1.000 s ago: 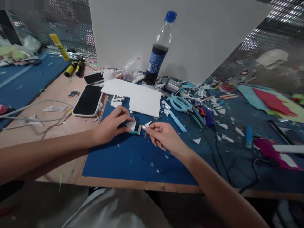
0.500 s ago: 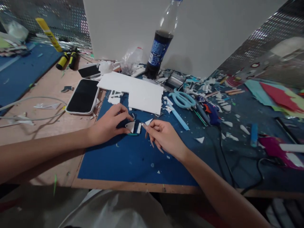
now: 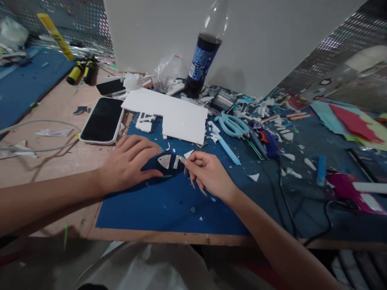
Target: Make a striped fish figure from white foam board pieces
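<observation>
My left hand (image 3: 128, 161) lies on the blue cutting mat (image 3: 169, 201), fingers stretched out flat, its fingertips just left of a small white foam piece (image 3: 165, 161) on a dark cut-out. My right hand (image 3: 208, 173) rests to the right of that piece, fingers curled in a pinch around a thin craft knife (image 3: 185, 163) whose tip points at the piece. A smaller white sliver (image 3: 176, 162) lies between the piece and the knife tip.
A white foam sheet (image 3: 172, 114) lies behind the hands, with a phone (image 3: 102, 125) to its left on the wooden table (image 3: 60, 121). Behind stand a cola bottle (image 3: 203, 60) and a white board. Light-blue scissors (image 3: 232, 125), a glue gun (image 3: 269, 145), cables and paper scraps crowd the right.
My left hand has let go of the small foam piece, drawn back to the left and flattened out. The right hand has stayed by the piece. The view has tilted down slightly.
</observation>
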`<act>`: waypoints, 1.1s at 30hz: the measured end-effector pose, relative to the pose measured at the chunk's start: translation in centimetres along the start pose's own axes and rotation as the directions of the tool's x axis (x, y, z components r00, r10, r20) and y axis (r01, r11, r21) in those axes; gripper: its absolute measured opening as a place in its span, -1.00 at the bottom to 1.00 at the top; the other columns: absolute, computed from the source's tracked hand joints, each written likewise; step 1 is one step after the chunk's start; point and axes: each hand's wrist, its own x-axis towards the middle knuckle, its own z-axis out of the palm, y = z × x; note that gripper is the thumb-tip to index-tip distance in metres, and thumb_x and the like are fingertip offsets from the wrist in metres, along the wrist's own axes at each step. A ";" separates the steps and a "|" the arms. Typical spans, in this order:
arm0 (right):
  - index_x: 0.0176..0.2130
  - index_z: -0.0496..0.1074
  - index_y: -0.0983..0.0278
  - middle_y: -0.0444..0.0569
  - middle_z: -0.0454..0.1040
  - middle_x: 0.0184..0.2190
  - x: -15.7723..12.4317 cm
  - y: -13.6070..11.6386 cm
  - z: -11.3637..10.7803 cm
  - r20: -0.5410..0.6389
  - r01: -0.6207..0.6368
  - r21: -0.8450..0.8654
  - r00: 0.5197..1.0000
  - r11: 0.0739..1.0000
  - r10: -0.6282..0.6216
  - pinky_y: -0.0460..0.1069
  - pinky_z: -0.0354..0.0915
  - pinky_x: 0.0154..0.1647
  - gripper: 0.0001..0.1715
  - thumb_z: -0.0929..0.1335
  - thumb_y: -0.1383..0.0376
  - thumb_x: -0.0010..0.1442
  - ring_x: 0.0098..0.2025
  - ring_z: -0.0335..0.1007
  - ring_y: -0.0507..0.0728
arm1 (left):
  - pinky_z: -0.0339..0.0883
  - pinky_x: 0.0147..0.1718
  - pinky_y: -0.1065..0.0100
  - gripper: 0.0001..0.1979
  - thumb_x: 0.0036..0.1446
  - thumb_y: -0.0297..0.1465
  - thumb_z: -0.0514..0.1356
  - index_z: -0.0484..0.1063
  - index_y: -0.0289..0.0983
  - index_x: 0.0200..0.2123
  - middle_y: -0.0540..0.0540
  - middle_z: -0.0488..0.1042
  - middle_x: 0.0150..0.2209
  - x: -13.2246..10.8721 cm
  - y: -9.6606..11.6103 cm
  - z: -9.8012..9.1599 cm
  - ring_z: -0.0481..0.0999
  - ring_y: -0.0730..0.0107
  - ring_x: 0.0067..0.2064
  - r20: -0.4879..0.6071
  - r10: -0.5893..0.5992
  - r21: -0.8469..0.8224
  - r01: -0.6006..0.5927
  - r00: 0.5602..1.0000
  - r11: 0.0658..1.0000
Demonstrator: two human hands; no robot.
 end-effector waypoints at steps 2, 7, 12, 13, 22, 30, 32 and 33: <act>-0.50 0.29 0.26 -0.25 0.29 -0.72 0.0 0.0 0.0 0.000 -0.004 0.002 1.000 1.000 0.004 -0.17 0.16 -0.81 -0.58 0.32 0.01 0.19 -0.81 0.12 -0.11 | 0.36 -0.19 0.13 -0.60 0.15 -0.21 0.24 0.23 -0.23 -0.03 -0.17 0.48 -0.19 -0.4 0.5 -0.1 0.46 0.10 -0.12 0.010 -0.052 0.010 0.052 0.999 0.999; -0.50 0.30 0.27 -0.26 0.28 -0.71 -0.1 -0.1 0.0 -0.006 -0.024 0.005 1.000 1.000 0.024 -0.18 0.15 -0.81 -0.58 0.34 0.02 0.16 -0.81 0.12 -0.12 | 0.42 -0.21 0.13 -0.51 0.07 -0.26 0.31 0.19 -0.24 -0.01 -0.20 0.45 -0.14 -0.5 0.6 0.3 0.46 0.08 -0.09 0.101 -0.228 -0.077 0.237 0.968 0.969; -0.50 0.30 0.27 -0.25 0.29 -0.70 -0.1 -0.1 0.0 -0.004 -0.042 0.008 0.999 0.999 0.042 -0.17 0.16 -0.79 -0.61 0.33 0.05 0.19 -0.80 0.12 -0.12 | 0.41 -0.21 0.12 -0.45 -0.06 -0.29 0.40 0.22 -0.29 -0.07 -0.17 0.48 -0.19 0.4 0.2 0.8 0.47 0.08 -0.13 0.156 -0.271 -0.135 0.293 0.950 0.947; -0.50 0.30 0.27 -0.25 0.29 -0.71 -0.1 -0.1 0.0 -0.004 -0.043 0.007 0.999 0.999 0.043 -0.17 0.16 -0.79 -0.61 0.32 0.06 0.20 -0.80 0.12 -0.12 | 0.40 -0.20 0.10 -0.42 -0.07 -0.29 0.41 0.21 -0.29 -0.06 -0.16 0.49 -0.20 0.6 0.1 0.9 0.47 0.08 -0.14 0.146 -0.256 -0.142 0.276 0.956 0.950; -0.49 0.29 0.27 -0.26 0.28 -0.70 0.1 -0.1 0.0 0.001 -0.027 -0.013 1.000 1.000 0.027 -0.15 0.24 -0.73 -0.63 0.31 0.09 0.22 -0.80 0.11 -0.12 | 0.39 -0.21 0.18 -0.44 0.03 -0.27 0.35 0.18 -0.32 0.00 -0.15 0.49 -0.23 1.5 -0.4 1.3 0.49 0.18 -0.20 0.165 -0.217 -0.237 0.253 0.962 0.938; -0.50 0.28 0.26 -0.26 0.27 -0.72 0.0 0.1 0.0 -0.004 -0.042 -0.018 0.999 0.999 0.042 -0.16 0.19 -0.77 -0.62 0.31 0.07 0.21 -0.81 0.11 -0.11 | 0.39 -0.24 0.20 -0.45 -0.01 -0.31 0.38 0.21 -0.32 -0.02 -0.13 0.48 -0.25 1.8 -0.8 1.7 0.48 0.19 -0.21 0.173 -0.237 -0.293 0.279 0.956 0.914; -0.50 0.27 0.26 -0.26 0.27 -0.71 0.0 0.0 0.0 -0.013 -0.051 -0.029 0.999 0.998 0.050 -0.16 0.18 -0.77 -0.62 0.32 0.07 0.21 -0.80 0.11 -0.12 | 0.39 -0.25 0.22 -0.45 -0.01 -0.31 0.38 0.22 -0.32 -0.02 -0.13 0.48 -0.26 1.8 -0.8 1.8 0.48 0.19 -0.21 0.173 -0.243 -0.301 0.287 0.954 0.910; -0.51 0.27 0.26 -0.25 0.27 -0.71 0.0 0.0 0.0 -0.019 -0.052 -0.036 0.998 0.998 0.052 -0.17 0.18 -0.76 -0.62 0.32 0.08 0.21 -0.80 0.11 -0.12 | 0.39 -0.26 0.23 -0.45 -0.01 -0.31 0.37 0.22 -0.32 -0.02 -0.13 0.48 -0.26 1.8 -0.9 1.9 0.48 0.19 -0.21 0.175 -0.245 -0.305 0.290 0.953 0.907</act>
